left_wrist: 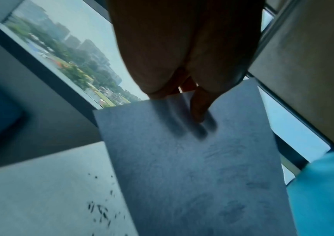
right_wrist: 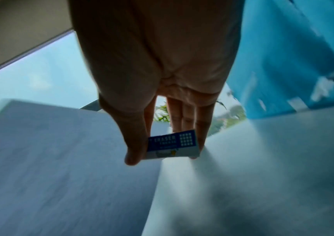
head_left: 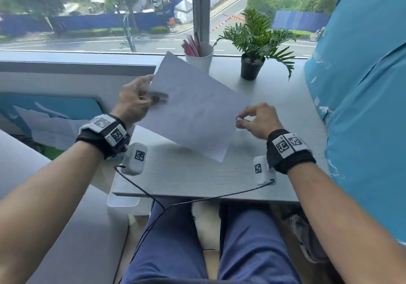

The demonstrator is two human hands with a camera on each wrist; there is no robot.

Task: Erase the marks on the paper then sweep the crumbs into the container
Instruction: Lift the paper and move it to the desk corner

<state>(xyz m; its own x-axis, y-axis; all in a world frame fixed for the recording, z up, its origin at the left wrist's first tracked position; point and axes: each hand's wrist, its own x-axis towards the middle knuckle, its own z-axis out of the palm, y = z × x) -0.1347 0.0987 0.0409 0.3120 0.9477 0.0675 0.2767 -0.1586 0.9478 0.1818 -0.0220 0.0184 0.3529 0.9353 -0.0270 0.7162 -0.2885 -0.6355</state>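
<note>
My left hand pinches the left edge of the white paper and holds it lifted and tilted over the grey table. Its fingers show as shadows through the sheet, where faint grey smudges remain. Dark eraser crumbs lie on the table beside the paper. My right hand grips a white eraser in a blue sleeve just off the paper's right edge, low over the table. A white container sits below the table's front left corner.
A white cup of pens and a potted plant stand at the back by the window. A blue covered surface walls the table's right side. A black cable runs across my lap.
</note>
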